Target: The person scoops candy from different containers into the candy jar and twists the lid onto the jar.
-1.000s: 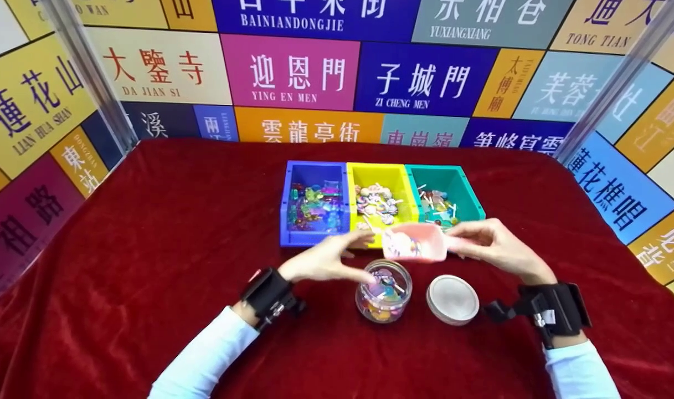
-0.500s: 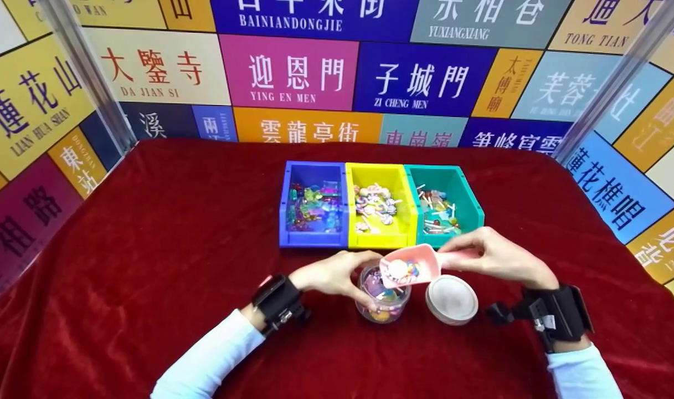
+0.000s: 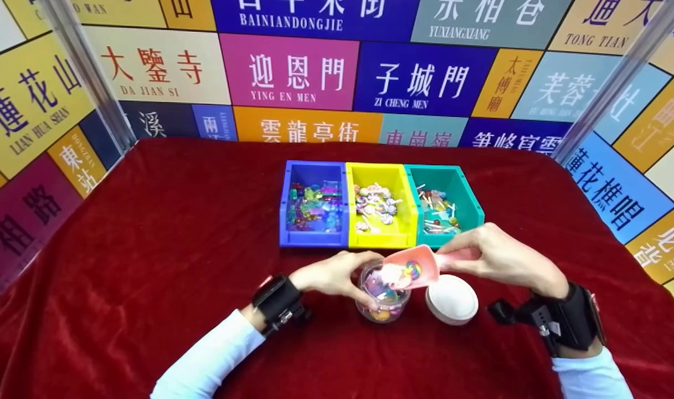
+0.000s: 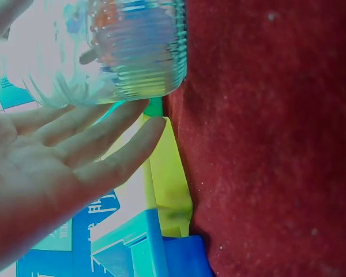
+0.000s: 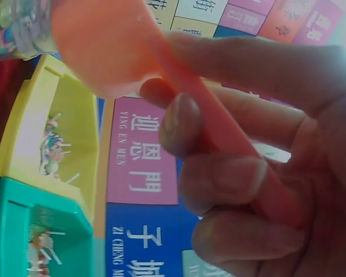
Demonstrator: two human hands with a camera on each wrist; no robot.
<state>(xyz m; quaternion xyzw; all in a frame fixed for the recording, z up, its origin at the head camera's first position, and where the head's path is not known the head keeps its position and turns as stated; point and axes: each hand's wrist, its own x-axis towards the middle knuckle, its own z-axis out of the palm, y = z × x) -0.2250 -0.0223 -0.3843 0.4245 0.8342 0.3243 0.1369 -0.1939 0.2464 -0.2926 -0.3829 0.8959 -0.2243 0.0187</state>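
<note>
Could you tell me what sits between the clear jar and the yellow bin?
In the head view, only bare red cloth separates the jar from the yellow bin; the pink scoop overhangs.

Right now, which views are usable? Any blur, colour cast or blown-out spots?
Head view: evenly lit, sharp on the pink scoop and jar, the walls bending slightly toward the edges. Left wrist view: the jar is washed out and smeared, the left hand close and soft, with a magenta cast. Right wrist view: the right hand's fingers and the scoop handle fill the frame, out of focus.
</note>
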